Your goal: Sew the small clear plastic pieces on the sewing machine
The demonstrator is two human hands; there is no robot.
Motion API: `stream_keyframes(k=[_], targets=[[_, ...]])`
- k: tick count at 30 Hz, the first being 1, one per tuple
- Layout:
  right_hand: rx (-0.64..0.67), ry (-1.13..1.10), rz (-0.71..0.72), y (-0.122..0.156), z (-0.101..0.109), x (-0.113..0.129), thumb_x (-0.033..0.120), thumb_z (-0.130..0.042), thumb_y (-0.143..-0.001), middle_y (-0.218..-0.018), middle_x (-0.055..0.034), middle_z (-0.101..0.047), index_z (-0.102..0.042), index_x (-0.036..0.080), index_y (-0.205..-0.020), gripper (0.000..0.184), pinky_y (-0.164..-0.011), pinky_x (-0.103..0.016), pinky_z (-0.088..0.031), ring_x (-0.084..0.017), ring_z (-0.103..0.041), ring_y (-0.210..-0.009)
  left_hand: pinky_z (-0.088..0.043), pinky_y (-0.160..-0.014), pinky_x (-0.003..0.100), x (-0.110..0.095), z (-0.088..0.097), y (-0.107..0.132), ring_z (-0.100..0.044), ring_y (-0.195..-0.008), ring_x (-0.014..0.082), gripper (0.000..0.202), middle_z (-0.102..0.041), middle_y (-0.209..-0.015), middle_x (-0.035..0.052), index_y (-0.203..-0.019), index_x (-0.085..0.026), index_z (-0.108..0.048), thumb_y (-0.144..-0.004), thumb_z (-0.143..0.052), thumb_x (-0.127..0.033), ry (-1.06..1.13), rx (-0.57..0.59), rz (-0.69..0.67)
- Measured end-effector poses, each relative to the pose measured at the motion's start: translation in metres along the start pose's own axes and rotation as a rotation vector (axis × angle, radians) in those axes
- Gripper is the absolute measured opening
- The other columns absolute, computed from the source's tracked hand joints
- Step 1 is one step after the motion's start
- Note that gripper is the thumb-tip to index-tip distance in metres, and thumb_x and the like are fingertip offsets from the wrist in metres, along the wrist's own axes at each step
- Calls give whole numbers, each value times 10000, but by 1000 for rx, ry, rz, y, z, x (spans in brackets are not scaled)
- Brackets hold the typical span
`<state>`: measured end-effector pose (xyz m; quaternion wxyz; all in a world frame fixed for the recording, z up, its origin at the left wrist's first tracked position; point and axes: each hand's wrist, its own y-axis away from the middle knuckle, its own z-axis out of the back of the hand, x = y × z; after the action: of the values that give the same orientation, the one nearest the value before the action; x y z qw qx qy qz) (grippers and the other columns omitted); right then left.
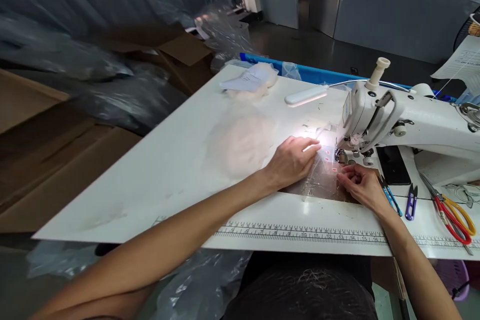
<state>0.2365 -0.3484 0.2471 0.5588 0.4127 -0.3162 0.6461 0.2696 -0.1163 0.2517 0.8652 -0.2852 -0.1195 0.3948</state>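
Observation:
A clear plastic piece with small red marks (318, 180) lies on the machine bed, its upper part beside the needle area of a white sewing machine (371, 110). My left hand (292, 160) rests on the left side of the plastic, fingers stretched toward the presser foot and lying on it. At the right edge of the plastic, my right hand (360, 185) has its fingertips pinched together, close to the needle. The machine's lamp lights the spot brightly. My fingers partly cover the plastic's edges.
Right of my right hand lie blue thread snips (392, 197), purple snips (411, 202), red-and-yellow-handled scissors (455, 217) and a black phone (393, 165). A printed ruler (300, 234) runs along the table's front edge. Pale pieces (249, 82) lie at the back; cardboard boxes (56, 160) stand left.

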Motion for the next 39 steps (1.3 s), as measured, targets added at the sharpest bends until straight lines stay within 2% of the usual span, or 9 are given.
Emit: stream_keyframes(k=[3,9,13,18,24,27,30,33,39], targets=[[27,26,31,4,0,2,468,-663,-750,-733,-21,-651,-649,177,-894,324,-521,-247,-463,-125,-540,-552,-513,-687,346,-4,4,-2,-656,-863,218,219,-697,-1040,105,-1044,-144,-616,-963,-412,-163,-38,-81,3],[-30,332,258,14,-9,6,269,-553,-842,-740,-20,-657,-661,203,-882,133,-575,-253,-447,-150,-583,-598,-554,-759,345,-27,2,-1,-634,-982,215,213,-655,-1122,136,-1161,-106,-530,-964,-477,-168,122,-139,-252],[20,488,386,18,-13,8,201,-531,-859,-855,-46,-686,-700,220,-926,183,-628,-260,-466,-174,-620,-697,-545,-795,346,-31,-7,4,-637,-973,206,204,-669,-1101,135,-1156,-101,-553,-994,-457,-179,213,-51,-320],[232,328,309,7,9,15,253,-556,-880,-838,-25,-700,-711,210,-1000,201,-613,-246,-474,-146,-616,-664,-534,-748,337,-15,-15,9,-652,-869,169,262,-697,-989,70,-962,-172,-658,-1025,-413,-241,283,180,-291],[199,409,256,-12,28,15,278,-500,-916,-657,16,-640,-724,201,-1008,254,-581,-249,-434,-130,-563,-568,-510,-921,402,-12,-11,9,-649,-915,138,261,-696,-1051,40,-953,-207,-660,-1022,-408,-204,299,124,-326],[199,428,365,-13,21,5,249,-487,-919,-855,-31,-696,-715,218,-1080,280,-644,-270,-467,-150,-612,-672,-493,-952,415,-15,-11,9,-646,-870,119,231,-697,-1044,12,-923,-220,-645,-1007,-432,-186,233,89,-320],[183,472,488,-11,14,-6,227,-495,-914,-1028,-65,-685,-714,246,-1120,302,-694,-281,-485,-183,-644,-823,-504,-824,344,-17,-9,6,-618,-742,102,175,-703,-962,-4,-903,-213,-629,-983,-487,-150,170,22,-325],[172,591,540,-9,13,-11,217,-523,-904,-1043,-68,-669,-716,257,-1139,307,-657,-269,-471,-179,-633,-805,-479,-743,301,-17,-6,3,-610,-714,97,167,-708,-916,-20,-932,-215,-614,-976,-492,-110,183,22,-347],[185,735,539,-6,13,-8,225,-523,-920,-1067,-93,-638,-680,246,-1205,326,-624,-283,-464,-193,-611,-816,-494,-863,310,-14,-6,1,-660,-790,87,224,-727,-925,1,-890,-173,-592,-1000,-417,-86,240,-13,-404]])
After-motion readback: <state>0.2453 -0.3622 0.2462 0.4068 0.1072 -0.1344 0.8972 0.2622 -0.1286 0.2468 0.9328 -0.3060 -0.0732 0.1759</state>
